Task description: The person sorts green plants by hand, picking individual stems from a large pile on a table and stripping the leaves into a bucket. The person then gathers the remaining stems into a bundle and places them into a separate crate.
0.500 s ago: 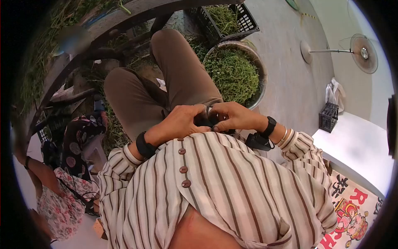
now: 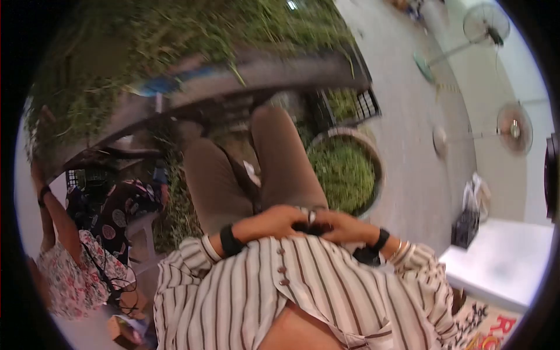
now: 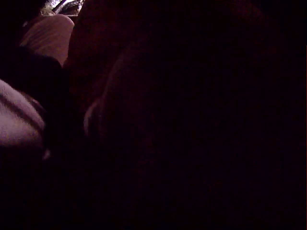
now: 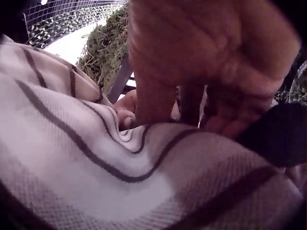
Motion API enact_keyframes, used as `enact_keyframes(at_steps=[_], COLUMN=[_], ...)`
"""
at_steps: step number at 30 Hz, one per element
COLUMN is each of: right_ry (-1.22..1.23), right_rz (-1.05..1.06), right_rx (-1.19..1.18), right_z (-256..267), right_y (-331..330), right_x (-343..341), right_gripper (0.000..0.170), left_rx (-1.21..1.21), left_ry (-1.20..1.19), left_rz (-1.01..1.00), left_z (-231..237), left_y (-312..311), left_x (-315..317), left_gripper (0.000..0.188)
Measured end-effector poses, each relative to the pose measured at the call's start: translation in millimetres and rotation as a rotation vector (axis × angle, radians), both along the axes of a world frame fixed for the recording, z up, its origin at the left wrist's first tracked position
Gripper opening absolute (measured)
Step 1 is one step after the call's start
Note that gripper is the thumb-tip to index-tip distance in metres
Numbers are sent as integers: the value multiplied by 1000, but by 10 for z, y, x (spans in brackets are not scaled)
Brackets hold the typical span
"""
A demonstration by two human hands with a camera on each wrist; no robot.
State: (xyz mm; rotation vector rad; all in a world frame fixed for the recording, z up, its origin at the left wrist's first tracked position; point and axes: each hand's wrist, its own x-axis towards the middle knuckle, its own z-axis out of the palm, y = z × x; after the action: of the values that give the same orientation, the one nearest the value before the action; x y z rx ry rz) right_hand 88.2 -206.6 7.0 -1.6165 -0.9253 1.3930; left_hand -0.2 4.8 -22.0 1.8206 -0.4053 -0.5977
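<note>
At the waist, just below the hem of the striped shirt, both hands meet over the top of the brown trousers. My left hand lies at the left, its fingertips close to those of my right hand. Something dark shows between them, too blurred to name. In the right wrist view the right hand bends down behind the shirt cloth, its fingertips hidden. The left wrist view is nearly black. What either hand holds cannot be made out.
Cut greens lie piled on a raised surface ahead. Beside the right knee stand a round tub of greens and a black crate. Another person sits at the left. A white table and fans are at the right.
The head view has tilted up, so the hands and legs sit lower in it and more of the greens shows. Both hands remain together at the waist.
</note>
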Motion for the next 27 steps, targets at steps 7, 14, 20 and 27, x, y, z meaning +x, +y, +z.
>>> enact_keyframes(at_steps=[7, 14, 20, 27], right_ry=[-156, -200, -394, -346], right_rz=[82, -148, -194, -274], right_rx=[-97, 175, 301, 362], right_z=[316, 777, 1232, 1256], right_y=[320, 1158, 2016, 3125], right_x=[557, 963, 1537, 2294], right_gripper=[27, 18, 19, 31], left_rx=[-92, -257, -425, -524], left_ry=[26, 208, 107, 81], left_rz=[253, 947, 1302, 1599], left_z=[53, 195, 151, 153], left_y=[476, 914, 1142, 1203], left_x=[26, -317, -628, -902], left_gripper=[29, 26, 29, 28])
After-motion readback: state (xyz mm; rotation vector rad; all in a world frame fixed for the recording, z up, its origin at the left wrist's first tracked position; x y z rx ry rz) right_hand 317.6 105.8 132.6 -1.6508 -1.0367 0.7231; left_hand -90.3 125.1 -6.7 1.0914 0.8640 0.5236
